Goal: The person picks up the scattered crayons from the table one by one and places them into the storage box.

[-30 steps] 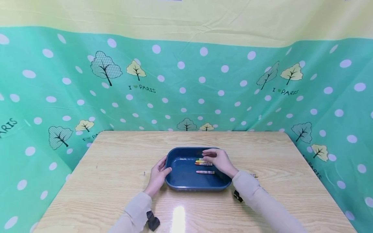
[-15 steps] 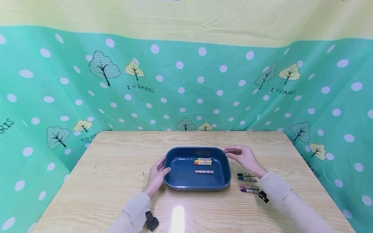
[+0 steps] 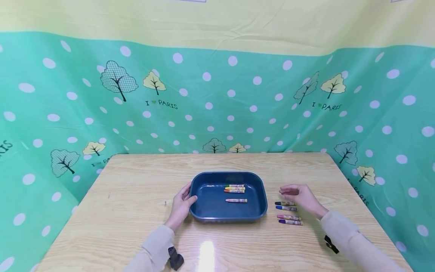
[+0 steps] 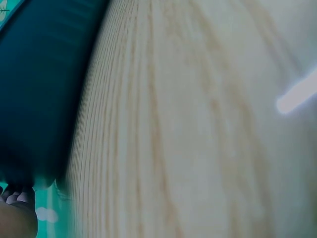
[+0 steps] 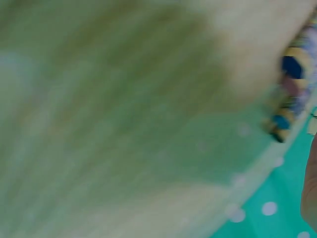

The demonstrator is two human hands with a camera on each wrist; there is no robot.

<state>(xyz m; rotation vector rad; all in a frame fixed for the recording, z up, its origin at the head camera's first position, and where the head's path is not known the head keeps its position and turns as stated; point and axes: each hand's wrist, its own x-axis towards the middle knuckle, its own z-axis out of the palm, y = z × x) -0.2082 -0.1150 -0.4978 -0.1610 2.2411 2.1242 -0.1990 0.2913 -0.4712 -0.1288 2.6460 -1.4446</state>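
Observation:
My left hand (image 3: 181,206) grips the left side of a dark blue plastic tray (image 3: 227,219), its thumb over the rim. Inside the tray lie a green crayon (image 3: 235,185), a yellow crayon (image 3: 234,188) and an orange crayon (image 3: 234,191) close together, with a pink crayon (image 3: 236,200) nearer the front. Just above the table, right of the tray, my right hand (image 3: 304,198) holds nothing visible, fingers loosely bent. Closest to it is a black crayon (image 3: 284,203). Below that lie a blue crayon (image 3: 286,208), another pink crayon (image 3: 289,217) and a purple crayon (image 3: 290,222).
The wooden table (image 3: 136,211) carries a bright light reflection at the front. A green dotted cloth (image 3: 190,94) hangs behind and along the sides. Black straps sit on both wrists. In the right wrist view, blurred crayons (image 5: 293,67) show at the right edge.
My right hand has moved from over the tray to the right, out past its rim and down near the black crayon. The crayons on the table are now uncovered. My left hand stays on the tray.

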